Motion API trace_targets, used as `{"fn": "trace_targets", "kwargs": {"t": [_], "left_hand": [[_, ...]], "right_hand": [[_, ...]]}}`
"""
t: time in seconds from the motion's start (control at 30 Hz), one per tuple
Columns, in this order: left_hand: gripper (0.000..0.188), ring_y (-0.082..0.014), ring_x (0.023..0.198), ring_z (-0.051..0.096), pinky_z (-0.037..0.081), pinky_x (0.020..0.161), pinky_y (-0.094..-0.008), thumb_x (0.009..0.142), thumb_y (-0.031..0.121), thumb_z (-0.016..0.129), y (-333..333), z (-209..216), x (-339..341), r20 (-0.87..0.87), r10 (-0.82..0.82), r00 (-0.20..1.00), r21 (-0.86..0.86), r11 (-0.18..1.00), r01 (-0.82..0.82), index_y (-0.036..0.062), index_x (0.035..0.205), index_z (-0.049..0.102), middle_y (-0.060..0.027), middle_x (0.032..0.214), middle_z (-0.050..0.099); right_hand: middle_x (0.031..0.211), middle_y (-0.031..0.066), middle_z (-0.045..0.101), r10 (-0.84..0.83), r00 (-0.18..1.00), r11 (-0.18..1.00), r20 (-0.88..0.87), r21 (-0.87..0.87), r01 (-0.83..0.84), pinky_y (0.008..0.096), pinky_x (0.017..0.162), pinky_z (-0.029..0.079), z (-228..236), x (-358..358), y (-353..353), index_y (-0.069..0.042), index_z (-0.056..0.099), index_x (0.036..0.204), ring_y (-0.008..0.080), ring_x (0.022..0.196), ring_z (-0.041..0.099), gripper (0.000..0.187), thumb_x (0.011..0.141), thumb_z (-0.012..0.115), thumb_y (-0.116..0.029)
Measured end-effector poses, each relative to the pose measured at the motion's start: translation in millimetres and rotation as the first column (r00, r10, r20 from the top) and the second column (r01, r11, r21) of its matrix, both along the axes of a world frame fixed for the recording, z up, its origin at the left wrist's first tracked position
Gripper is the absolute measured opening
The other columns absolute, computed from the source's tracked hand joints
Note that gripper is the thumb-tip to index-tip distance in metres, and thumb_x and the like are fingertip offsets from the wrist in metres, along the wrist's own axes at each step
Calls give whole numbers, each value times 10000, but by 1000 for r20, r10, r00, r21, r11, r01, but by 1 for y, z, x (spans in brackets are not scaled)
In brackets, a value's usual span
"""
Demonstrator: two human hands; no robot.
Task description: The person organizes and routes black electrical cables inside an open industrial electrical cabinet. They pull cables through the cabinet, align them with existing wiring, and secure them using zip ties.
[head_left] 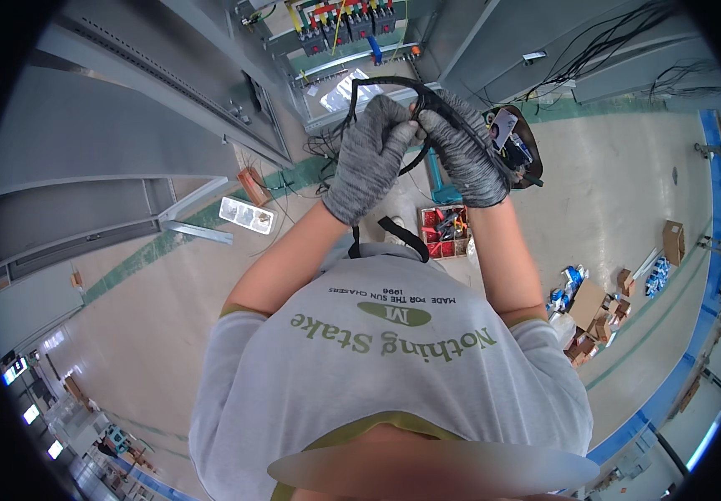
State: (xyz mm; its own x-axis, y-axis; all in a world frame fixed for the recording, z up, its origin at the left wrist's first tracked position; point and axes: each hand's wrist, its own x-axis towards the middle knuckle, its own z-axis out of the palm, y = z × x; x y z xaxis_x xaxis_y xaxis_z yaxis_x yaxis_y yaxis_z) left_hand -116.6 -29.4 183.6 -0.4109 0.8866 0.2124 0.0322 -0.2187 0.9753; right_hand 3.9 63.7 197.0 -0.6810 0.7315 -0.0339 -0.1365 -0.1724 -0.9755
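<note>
Both my hands wear grey knitted gloves and meet in front of an open grey cabinet. My left hand [371, 154] is closed, thumb and fingers pinched on a bundle of black cable [394, 81]. Close beside it, my right hand [463, 150] is closed round the same bundle, which runs along the back of that hand and loops over and below my fingertips. The exact spot between the fingertips is hidden by the gloves. Behind the hands, the cabinet holds a row of dark breakers [348, 32] with red, yellow and green parts.
A dark bin of parts [536, 171] stands right of my hands. A red divided box [442, 248] of small parts lies below them; a white tray [248, 215] sits to the left. Loose black wires [603, 50] hang at upper right. Cardboard boxes [588, 305] lie on the floor at right.
</note>
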Motion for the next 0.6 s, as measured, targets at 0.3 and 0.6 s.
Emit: {"fn": "trace_targets", "kwargs": {"t": [0.3, 0.6], "left_hand": [[86, -76, 866, 545, 445, 807, -233, 933, 69, 559, -23, 24, 24, -67, 7, 998, -114, 993, -14, 25, 1005, 570, -7, 921, 589], [155, -237, 890, 609, 476, 827, -301, 902, 19, 535, -21, 13, 31, -588, 249, 770, 160, 968, -192, 28, 1039, 606, -119, 977, 614]], "right_hand": [[827, -13, 627, -60, 977, 997, -206, 41, 70, 225, 729, 452, -11, 11, -6, -40, 656, 960, 89, 773, 561, 193, 864, 675, -207], [869, 34, 654, -9, 1000, 999, -14, -37, 8, 252, 751, 458, 2, 27, -16, -27, 669, 1023, 106, 812, 580, 244, 876, 655, -222]]}}
